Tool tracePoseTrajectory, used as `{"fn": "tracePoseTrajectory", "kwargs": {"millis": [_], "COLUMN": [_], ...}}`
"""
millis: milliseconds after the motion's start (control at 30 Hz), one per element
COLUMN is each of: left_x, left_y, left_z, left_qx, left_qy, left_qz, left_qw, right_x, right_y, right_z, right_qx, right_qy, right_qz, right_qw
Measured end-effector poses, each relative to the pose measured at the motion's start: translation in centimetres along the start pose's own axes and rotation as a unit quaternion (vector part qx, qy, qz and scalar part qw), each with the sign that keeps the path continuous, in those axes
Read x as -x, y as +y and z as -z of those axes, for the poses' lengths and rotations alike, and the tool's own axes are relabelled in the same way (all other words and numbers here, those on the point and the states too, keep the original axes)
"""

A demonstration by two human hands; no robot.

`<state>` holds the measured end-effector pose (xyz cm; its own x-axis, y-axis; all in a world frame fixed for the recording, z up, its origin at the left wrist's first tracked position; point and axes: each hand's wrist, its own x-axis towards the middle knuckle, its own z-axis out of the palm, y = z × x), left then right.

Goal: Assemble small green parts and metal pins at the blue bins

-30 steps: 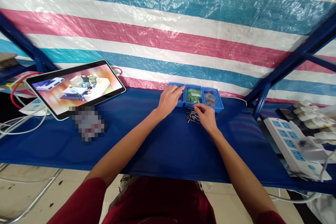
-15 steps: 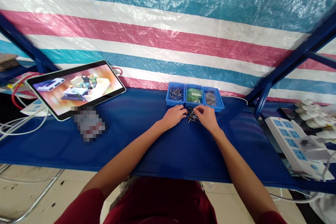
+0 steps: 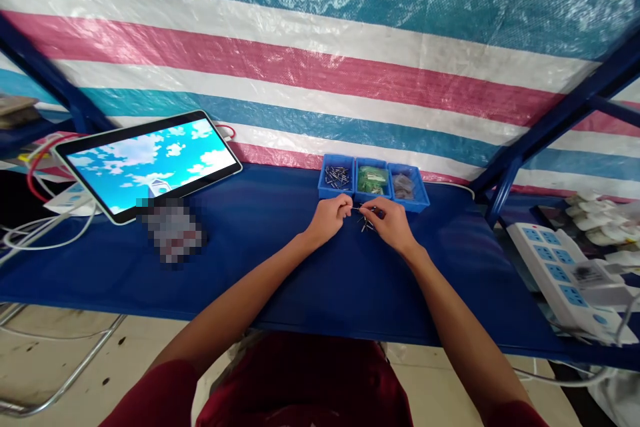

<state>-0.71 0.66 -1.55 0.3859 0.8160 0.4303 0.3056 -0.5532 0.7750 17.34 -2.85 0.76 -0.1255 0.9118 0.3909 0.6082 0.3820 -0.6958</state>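
Observation:
My left hand (image 3: 332, 217) is closed, thumb and fingers pinched around one end of a thin metal pin (image 3: 356, 207). At its other end the pin meets the pinched fingertips of my right hand (image 3: 389, 220). Partly under my right hand lies a small pile of similar loose metal pins (image 3: 367, 224) on the blue tabletop. Right behind the hands stand three blue bins. The left bin (image 3: 329, 192) has many metal pins in it, the middle bin (image 3: 367, 195) a green packet (image 3: 373, 180), and the right bin (image 3: 419, 198) clear plastic bags (image 3: 403, 185).
A tablet (image 3: 155, 167) showing a cartoon leans at the back left of the table (image 3: 280, 267), with a pixelated object (image 3: 175, 233) before it. White cables (image 3: 50, 247) run on the left. At the right are a power strip (image 3: 555, 267) and blue frame bars (image 3: 500, 190).
Both hands have come up from the loose pins, and a pin now spans between their fingertips. My left fingers have curled in. The tablet picture has changed.

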Motion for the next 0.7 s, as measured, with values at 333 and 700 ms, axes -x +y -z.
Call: {"fn": "tracePoseTrajectory", "kwargs": {"millis": [333,700], "left_x": [0.0,0.3], "left_y": [0.7,0.7], "left_z": [-0.9,-0.4], "left_qx": [0.308,0.064], "left_qy": [0.047,0.048], "left_qz": [0.122,-0.011], "left_qw": [0.942,0.997], "right_x": [-0.1,-0.3], "right_y": [0.1,0.4], "right_z": [-1.0,-1.1], "right_qx": [-0.226,-0.239], "right_qy": [0.041,0.067], "right_qz": [-0.152,-0.183], "right_qw": [0.961,0.951]}}
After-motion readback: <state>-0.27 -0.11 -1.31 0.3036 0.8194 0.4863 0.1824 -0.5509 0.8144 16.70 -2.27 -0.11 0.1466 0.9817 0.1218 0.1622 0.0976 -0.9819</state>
